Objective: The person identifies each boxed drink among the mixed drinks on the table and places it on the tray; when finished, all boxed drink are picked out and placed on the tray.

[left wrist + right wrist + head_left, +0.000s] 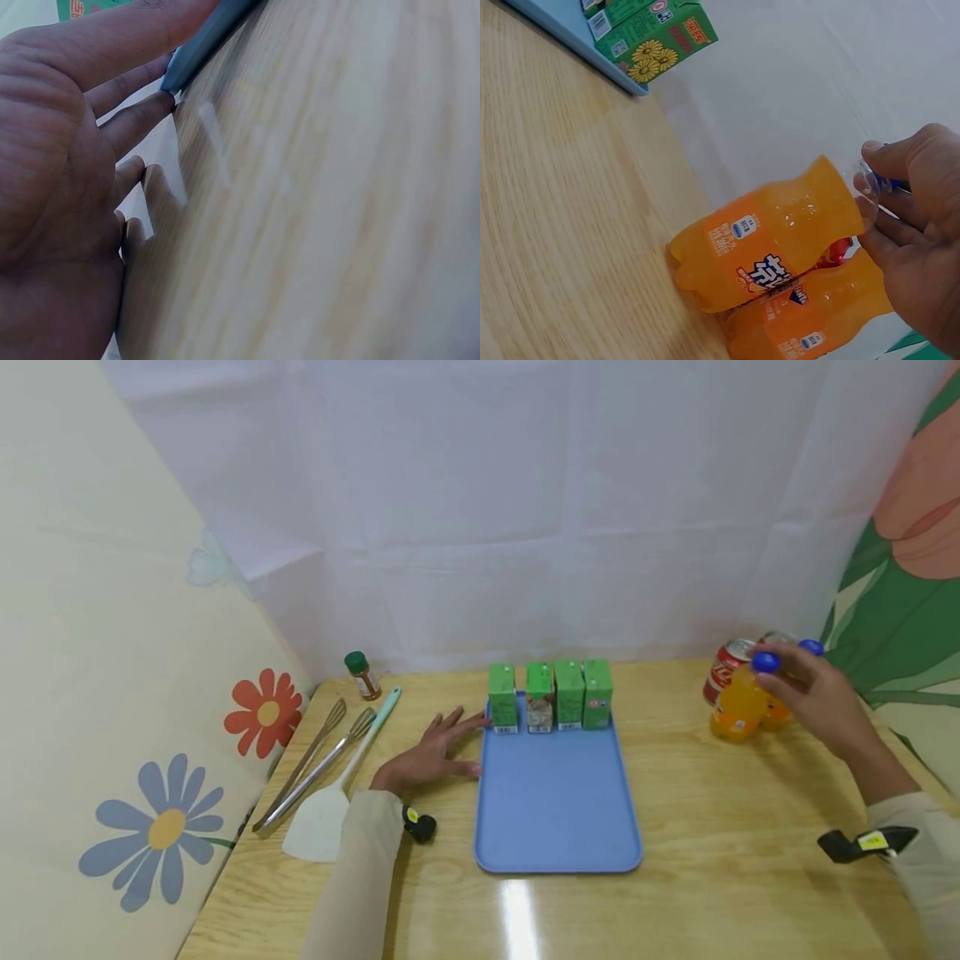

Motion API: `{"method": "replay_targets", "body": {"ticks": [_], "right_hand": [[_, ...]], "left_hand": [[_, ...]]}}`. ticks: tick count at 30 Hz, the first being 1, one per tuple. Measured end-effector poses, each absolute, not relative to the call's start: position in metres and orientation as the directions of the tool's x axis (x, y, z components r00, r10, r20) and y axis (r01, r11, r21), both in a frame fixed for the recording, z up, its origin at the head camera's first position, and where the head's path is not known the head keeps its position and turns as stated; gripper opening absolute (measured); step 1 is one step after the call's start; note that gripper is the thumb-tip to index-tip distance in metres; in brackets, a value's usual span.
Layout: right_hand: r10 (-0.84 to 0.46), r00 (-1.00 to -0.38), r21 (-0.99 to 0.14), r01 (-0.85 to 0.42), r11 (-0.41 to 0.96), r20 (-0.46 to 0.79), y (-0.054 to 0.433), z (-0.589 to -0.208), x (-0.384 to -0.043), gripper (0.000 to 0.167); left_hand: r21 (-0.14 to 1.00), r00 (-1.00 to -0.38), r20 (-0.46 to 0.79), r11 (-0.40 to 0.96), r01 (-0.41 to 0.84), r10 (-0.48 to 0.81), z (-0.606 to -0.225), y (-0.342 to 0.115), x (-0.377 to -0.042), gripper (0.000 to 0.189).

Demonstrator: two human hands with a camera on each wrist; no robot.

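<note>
My right hand grips an orange soda bottle round its neck, just below the blue cap. In the right wrist view the bottle has an orange label, and the thumb and fingers close about its clear neck. A second orange soda bottle stands right beside it. With fingers spread, my left hand lies on the table, its fingertips at the left edge of a blue tray. Several green drink cartons stand in a row along the tray's far end.
Red soda cans stand behind the bottles. To the left lie a spatula, a whisk and another metal utensil. A spice jar with a green lid stands at the back left. White cloth hangs behind the table.
</note>
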State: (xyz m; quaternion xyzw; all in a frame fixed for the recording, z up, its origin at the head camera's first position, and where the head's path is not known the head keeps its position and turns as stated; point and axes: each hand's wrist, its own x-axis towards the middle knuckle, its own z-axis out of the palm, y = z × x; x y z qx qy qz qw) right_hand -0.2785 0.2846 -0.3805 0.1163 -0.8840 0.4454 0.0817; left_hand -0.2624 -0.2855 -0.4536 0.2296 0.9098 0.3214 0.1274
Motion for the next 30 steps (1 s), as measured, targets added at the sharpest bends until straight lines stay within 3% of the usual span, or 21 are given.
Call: {"method": "replay_targets", "body": {"ticks": [6,15,30], "right_hand": [[-0.130,-0.953,-0.799,-0.300,0.522,0.273,0.280,-0.391,-0.280,0.050],[-0.099,-0.966,-0.780,-0.252,0.572,0.239,0.268,-0.398,-0.279,0.055],[0.027,-0.945,-0.760,-0.243,0.603,0.325,0.261,-0.400,-0.275,0.059]], "left_hand": [[0.644,-0.853,-0.075,0.678,0.354,0.517,-0.455,-0.286,-0.263,0.082],[0.634,-0.855,-0.073,0.686,0.358,0.514,-0.454,-0.286,-0.262,0.083],[0.636,-0.858,-0.091,0.692,0.341,0.506,-0.454,-0.287,-0.263,0.083]]}}
